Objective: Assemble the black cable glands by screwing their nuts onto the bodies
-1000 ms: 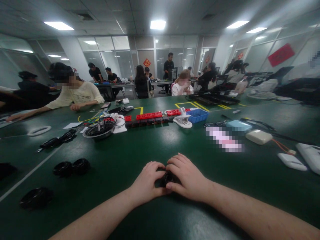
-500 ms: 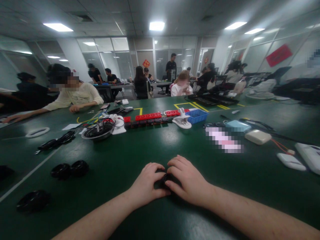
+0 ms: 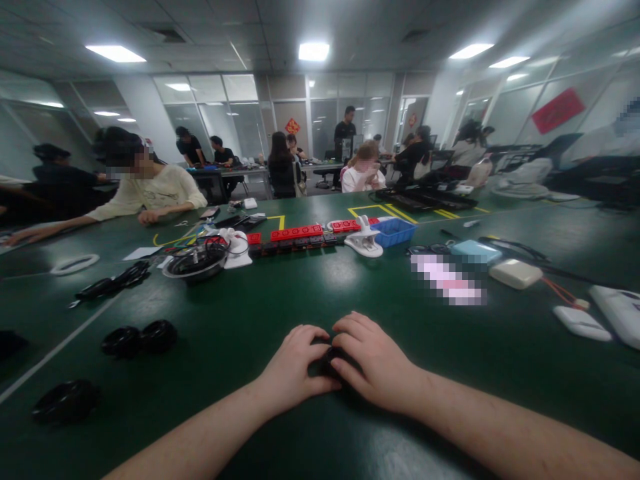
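Note:
Low over the near middle of the table, my left hand (image 3: pixel 296 365) and my right hand (image 3: pixel 375 360) face each other with bent fingers. Between them is a small black object (image 3: pixel 332 354), which looks like a coil and is mostly covered by my fingers. Both hands are closed around it, thumbs towards me. To the left lie two black coils (image 3: pixel 120 341) (image 3: pixel 159 335) touching each other, with another black coil (image 3: pixel 66 401) nearer to me.
Across the table stand a metal bowl of black cables (image 3: pixel 195 265), red blocks (image 3: pixel 297 233), a white clip stand (image 3: pixel 365 240) and a blue bin (image 3: pixel 395 232). At right are a cream case (image 3: pixel 516 273) and a white case (image 3: pixel 583 323). A person (image 3: pixel 155 183) sits at the far left.
My right hand has shifted very slightly to the left on the black object. My left hand stays where it was.

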`<control>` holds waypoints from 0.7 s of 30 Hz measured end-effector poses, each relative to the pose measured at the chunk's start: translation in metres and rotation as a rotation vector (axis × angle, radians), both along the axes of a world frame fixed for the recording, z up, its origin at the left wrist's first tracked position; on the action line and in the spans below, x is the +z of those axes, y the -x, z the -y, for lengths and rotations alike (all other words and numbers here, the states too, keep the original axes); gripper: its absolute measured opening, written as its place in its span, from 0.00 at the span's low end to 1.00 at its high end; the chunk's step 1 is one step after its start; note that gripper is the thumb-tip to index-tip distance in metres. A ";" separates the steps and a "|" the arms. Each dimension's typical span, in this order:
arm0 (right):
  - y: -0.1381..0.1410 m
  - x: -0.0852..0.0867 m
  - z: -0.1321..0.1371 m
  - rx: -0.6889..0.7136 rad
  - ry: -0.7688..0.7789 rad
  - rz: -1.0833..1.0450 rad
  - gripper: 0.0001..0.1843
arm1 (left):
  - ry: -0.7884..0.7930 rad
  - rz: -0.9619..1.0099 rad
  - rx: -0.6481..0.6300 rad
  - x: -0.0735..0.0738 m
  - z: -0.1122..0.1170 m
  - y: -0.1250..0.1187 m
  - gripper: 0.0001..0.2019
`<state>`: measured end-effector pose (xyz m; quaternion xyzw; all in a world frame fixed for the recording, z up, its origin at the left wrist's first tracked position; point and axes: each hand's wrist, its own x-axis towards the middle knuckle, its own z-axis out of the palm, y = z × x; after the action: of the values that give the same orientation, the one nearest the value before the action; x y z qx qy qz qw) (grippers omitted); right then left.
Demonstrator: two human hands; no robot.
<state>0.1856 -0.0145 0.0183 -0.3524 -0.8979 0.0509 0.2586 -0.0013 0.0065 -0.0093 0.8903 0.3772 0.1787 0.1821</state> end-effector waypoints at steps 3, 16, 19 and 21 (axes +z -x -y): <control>0.000 0.000 0.001 0.022 -0.018 0.002 0.11 | -0.002 0.011 0.000 -0.001 -0.001 0.000 0.18; 0.002 0.003 0.005 0.198 -0.039 0.049 0.17 | -0.027 0.029 -0.010 -0.006 -0.001 0.000 0.14; 0.001 0.002 0.006 0.218 -0.037 0.029 0.17 | -0.023 0.031 -0.006 -0.005 -0.001 0.000 0.13; 0.001 0.002 0.005 0.222 -0.032 0.011 0.17 | -0.023 0.034 -0.004 -0.004 -0.001 0.000 0.12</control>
<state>0.1848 -0.0194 0.0199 -0.2469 -0.9336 0.0627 0.2519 -0.0015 0.0074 -0.0138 0.8899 0.3702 0.1980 0.1786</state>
